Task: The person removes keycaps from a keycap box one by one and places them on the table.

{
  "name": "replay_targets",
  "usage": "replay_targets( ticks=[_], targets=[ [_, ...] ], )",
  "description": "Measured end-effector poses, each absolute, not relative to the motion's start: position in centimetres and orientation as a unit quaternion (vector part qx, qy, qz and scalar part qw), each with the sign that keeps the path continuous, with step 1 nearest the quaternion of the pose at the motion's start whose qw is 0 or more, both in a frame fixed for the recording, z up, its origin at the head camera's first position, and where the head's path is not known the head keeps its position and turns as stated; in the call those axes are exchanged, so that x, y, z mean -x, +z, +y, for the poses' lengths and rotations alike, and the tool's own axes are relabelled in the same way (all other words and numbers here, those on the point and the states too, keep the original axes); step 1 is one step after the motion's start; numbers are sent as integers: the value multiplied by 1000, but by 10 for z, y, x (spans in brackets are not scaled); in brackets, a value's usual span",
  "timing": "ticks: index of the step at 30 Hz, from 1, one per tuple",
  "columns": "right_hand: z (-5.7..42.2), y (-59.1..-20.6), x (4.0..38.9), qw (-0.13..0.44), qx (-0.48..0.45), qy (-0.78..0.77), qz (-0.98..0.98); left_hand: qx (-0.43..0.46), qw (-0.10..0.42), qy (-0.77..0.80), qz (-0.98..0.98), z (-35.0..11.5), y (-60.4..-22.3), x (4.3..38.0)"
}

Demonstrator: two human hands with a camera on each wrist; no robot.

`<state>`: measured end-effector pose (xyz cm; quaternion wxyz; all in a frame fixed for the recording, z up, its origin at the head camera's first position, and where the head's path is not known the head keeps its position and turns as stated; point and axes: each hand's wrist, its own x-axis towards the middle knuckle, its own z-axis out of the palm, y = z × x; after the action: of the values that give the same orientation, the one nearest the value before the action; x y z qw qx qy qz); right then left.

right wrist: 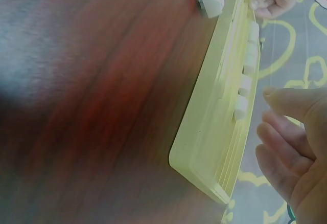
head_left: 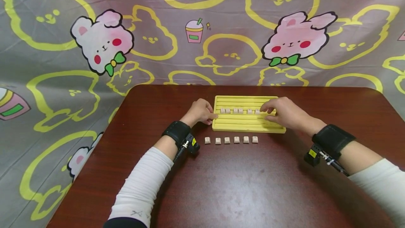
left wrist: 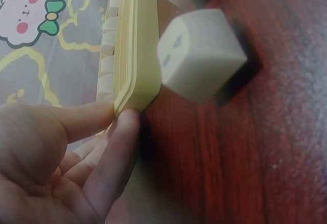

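A yellow ridged tray (head_left: 250,127) lies on the table, with several pale keycaps (head_left: 235,111) standing in a row along one of its middle slots. My left hand (head_left: 201,111) pinches the tray's left edge; in the left wrist view, the thumb and a finger of the left hand (left wrist: 76,152) meet at its corner. Over the tray's right part hovers my right hand (head_left: 286,113), fingertips close to the row's rightmost keycap (head_left: 257,111). In the right wrist view, that right hand (right wrist: 291,142) has loosely bent fingers, with nothing visible between them.
Several more keycaps (head_left: 236,139) lie in a spaced line on the brown table (head_left: 240,185), just in front of the tray. A patterned cloth (head_left: 227,20) hangs behind the table's far edge.
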<state>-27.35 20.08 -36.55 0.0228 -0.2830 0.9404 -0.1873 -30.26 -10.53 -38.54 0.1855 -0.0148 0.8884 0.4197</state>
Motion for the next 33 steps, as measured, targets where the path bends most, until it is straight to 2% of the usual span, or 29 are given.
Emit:
replay_targets(
  ticks=[6, 33],
  targets=[
    [197, -367, 282, 4, 274, -181, 944, 14, 184, 419, 889, -105, -385, 302],
    [185, -377, 297, 44, 257, -169, 951, 27, 181, 413, 892, -104, -385, 302]
  ],
)
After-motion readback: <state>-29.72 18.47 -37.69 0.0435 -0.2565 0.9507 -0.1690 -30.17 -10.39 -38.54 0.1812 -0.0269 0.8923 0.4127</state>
